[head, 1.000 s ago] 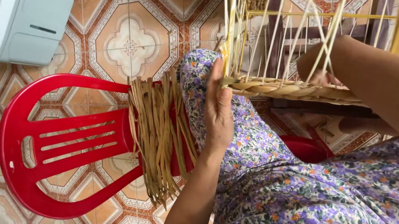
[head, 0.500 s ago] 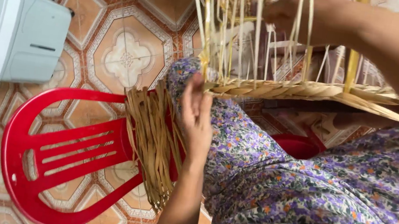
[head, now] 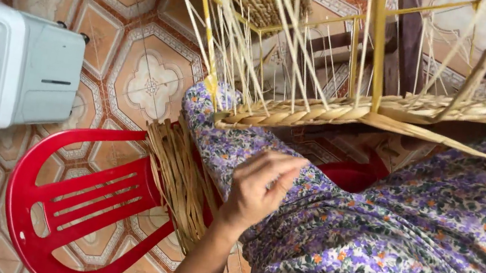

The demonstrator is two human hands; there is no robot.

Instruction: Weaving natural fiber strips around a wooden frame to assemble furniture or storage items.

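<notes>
A floor of patterned orange and cream tiles [head: 153,86] fills the background, and over it the person's purple floral garment [head: 407,247] takes up the lower right, covering the lap and a raised knee. A half-woven basket [head: 351,111] rests tilted on that knee near the top of the view: its braided straw rim runs from the knee toward the right edge, a yellow wire frame [head: 374,47] stands inside it, and many loose pale straw stakes fan upward from the braid. At the left sits a white and grey fan-like appliance [head: 4,66] on the tiles. Below it lies a red plastic chair [head: 73,200], its slatted back turned toward the camera, just beside the person's leg. A bundle of loose straw strands [head: 180,182] leans on the chair's edge, touching the floral cloth. The left hand [head: 261,188] hovers over the lap, just below the braided rim and right of the bundle, fingers curled loosely together with the thumb near the fingertips, clamped on nothing that can be made out. The right hand is out of sight.
</notes>
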